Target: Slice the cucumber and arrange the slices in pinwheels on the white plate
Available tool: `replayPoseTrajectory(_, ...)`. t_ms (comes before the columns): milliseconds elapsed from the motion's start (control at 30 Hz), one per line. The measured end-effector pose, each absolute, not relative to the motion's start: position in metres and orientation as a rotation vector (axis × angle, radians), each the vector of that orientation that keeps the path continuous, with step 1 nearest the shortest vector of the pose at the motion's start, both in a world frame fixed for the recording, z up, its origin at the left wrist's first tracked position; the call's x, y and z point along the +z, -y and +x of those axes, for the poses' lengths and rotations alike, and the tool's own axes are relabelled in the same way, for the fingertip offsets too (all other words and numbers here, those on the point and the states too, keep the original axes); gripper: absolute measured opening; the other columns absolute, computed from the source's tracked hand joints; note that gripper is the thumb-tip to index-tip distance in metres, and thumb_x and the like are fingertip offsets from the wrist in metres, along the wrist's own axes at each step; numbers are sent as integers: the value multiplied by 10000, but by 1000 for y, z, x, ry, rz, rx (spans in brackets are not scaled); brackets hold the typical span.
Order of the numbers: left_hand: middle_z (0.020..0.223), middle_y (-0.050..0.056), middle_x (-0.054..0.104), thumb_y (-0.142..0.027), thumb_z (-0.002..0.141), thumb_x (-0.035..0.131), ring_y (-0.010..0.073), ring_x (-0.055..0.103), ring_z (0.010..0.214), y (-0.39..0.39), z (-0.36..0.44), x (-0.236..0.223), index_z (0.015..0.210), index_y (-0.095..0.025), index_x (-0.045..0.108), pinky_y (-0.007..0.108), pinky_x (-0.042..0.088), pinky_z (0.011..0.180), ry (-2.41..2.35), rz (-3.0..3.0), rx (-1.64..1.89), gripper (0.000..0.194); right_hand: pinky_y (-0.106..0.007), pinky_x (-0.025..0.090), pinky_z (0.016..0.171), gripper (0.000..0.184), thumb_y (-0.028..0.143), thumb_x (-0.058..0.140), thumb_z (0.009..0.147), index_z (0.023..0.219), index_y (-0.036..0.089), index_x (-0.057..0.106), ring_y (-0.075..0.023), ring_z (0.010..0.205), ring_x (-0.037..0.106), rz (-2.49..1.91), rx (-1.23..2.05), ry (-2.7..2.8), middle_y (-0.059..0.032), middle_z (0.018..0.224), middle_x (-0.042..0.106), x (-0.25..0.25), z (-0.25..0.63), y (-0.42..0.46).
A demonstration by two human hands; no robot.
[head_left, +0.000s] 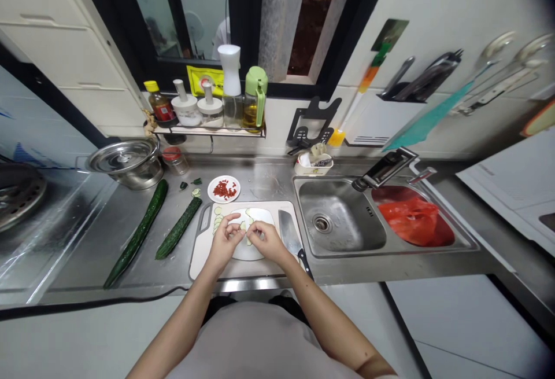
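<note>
One cucumber slice is apparently pinched by left hand and right hand for control, above the white plate; the knife lies at right, presumably freeing both.

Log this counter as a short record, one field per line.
Hands: left hand and right hand close together over the white plate, fingertips at a small pale piece; which hand grips it is unclear
Board: cutting board under the plate, pale green slices at its left
Knife: knife on the board's right side, black handle toward the person
Cucumbers: long cucumber and shorter cucumber, left of the board
Small dish: round dish with red pieces, behind the board
Sink: double sink, red bag in its right basin
</note>
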State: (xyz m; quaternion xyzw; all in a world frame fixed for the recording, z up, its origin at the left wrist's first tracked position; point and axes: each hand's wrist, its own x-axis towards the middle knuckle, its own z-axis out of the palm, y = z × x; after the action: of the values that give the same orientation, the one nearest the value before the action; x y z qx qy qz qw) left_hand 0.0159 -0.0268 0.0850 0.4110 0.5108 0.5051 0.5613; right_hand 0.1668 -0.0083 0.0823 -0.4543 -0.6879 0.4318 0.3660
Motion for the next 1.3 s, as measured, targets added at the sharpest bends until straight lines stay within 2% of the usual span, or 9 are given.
replayPoseTrajectory(233, 744, -34, 550, -305, 693, 698, 87, 477, 649, 25, 16, 80, 1150, -197, 562, 216, 362, 622, -1241, 1044, 1184, 489, -216, 365, 592, 137, 254, 537, 779, 664, 185, 563, -97, 585, 463, -1168, 1292, 1603, 42, 606, 538, 75, 164, 7)
replayPoseTrajectory(400, 779, -11, 565, -297, 685, 691, 98, 495, 677, 23, 18, 72, 1016, -187, 643, 217, 376, 615, -1308, 1094, 1188, 352, -217, 387, 581, 109, 252, 567, 737, 650, 187, 560, -96, 571, 494, -1200, 1381, 1492, 38, 611, 564, 66, 165, 4)
replayPoseTrajectory(600, 741, -19, 565, -298, 663, 682, 103, 514, 670, 24, 21, 49, 854, -184, 613, 229, 414, 651, -1387, 1083, 1215, 233, -219, 412, 538, 111, 277, 612, 716, 684, 195, 544, -104, 501, 524, -1319, 1461, 1334, 40, 540, 573, 48, 168, 4)
replayPoseTrajectory(700, 726, -21, 574, -308, 664, 673, 103, 518, 652, 24, 23, 36, 830, -186, 606, 229, 405, 638, -1441, 1128, 1179, 216, -214, 406, 534, 73, 252, 603, 713, 703, 192, 562, -103, 499, 517, -1343, 1417, 1375, 47, 534, 561, 40, 171, 3)
replayPoseTrajectory(900, 729, -11, 605, -336, 686, 642, 120, 547, 674, 15, 24, 20, 795, -192, 609, 243, 428, 678, -1530, 1203, 1123, 183, -218, 417, 624, 92, 267, 602, 731, 742, 184, 638, -120, 648, 544, -1456, 1169, 1598, 15, 692, 622, 25, 178, -11)
replayPoseTrajectory(1133, 725, -15, 644, -319, 721, 627, 136, 563, 672, -11, 27, 14, 831, -217, 649, 262, 418, 702, -1785, 1304, 881, 152, -201, 360, 595, 114, 231, 571, 772, 802, 192, 674, -115, 612, 493, -1558, 984, 1813, 38, 629, 558, 19, 181, -37)
replayPoseTrajectory(1300, 790, -28, 687, -285, 750, 623, 160, 608, 766, -25, 29, 16, 902, -253, 653, 313, 370, 821, -1913, 1417, 707, 158, -204, 358, 623, 122, 204, 573, 794, 849, 187, 681, -126, 646, 520, -1652, 900, 1900, 19, 673, 601, 18, 178, -50)
